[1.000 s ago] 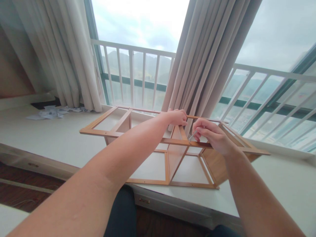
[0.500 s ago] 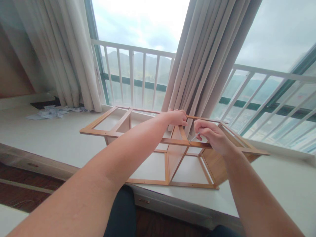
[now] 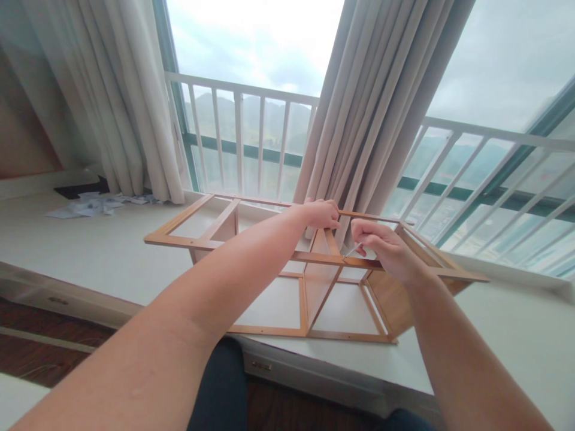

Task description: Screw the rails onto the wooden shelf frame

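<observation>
A light-brown wooden shelf frame [image 3: 323,275] lies on its side on the white ledge, with boards set across it. My left hand [image 3: 322,214] is closed, its fingers curled down over the frame near the top of the middle board [image 3: 321,278]. To its right, my right hand [image 3: 381,242] is closed around a thin silver screw-driving tool [image 3: 353,251]. The tool slants down to the left, and its tip meets the near upper rail [image 3: 314,257] where the middle board joins it. My fingers hide the tool's handle end, so its exact kind is unclear.
White paper scraps [image 3: 92,205] and a dark flat item [image 3: 78,188] lie at the ledge's left end. Grey curtains [image 3: 359,108] hang behind the frame, before a window with a white railing [image 3: 242,93]. The white ledge's [image 3: 112,269] front edge runs just above my knees.
My right hand has turned and shifted very slightly left, and a little more of the tool's shaft shows. The left hand and the frame stay in place.
</observation>
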### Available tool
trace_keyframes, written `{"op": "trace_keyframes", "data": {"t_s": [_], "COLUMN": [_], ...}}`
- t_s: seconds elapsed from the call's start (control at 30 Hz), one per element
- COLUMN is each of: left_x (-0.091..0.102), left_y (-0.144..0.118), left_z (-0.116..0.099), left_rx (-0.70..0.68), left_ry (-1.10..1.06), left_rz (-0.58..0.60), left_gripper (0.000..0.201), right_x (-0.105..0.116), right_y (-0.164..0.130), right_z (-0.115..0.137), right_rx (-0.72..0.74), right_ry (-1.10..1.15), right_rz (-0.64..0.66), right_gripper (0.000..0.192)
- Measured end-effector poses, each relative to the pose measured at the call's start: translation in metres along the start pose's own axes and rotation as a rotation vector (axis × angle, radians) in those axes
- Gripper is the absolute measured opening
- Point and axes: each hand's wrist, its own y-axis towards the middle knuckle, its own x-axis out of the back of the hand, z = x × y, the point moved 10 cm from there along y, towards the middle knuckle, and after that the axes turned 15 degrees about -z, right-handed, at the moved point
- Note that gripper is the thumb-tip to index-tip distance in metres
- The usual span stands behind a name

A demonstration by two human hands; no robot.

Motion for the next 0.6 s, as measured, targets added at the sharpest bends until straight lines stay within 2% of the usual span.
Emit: {"op": "trace_keyframes", "data": {"t_s": [0.27,0.6], "left_x": [-0.0022,-0.0021], "left_y": [0.0025,0.0029], "left_z": [0.0022,0.002], "left_rx": [-0.015,-0.03], "left_ry": [0.01,-0.002], "left_rz": [-0.011,-0.009], "left_gripper": [0.039,0.039], "right_x": [-0.0016,0.0027], "right_y": [-0.0005,-0.0009], "right_z": [-0.0002,-0.0011], "right_rx": [-0.017,0.049], "right_ry": [0.001,-0.012], "right_rz": [0.002,0.006], "right_gripper": [0.014,0.026]}}
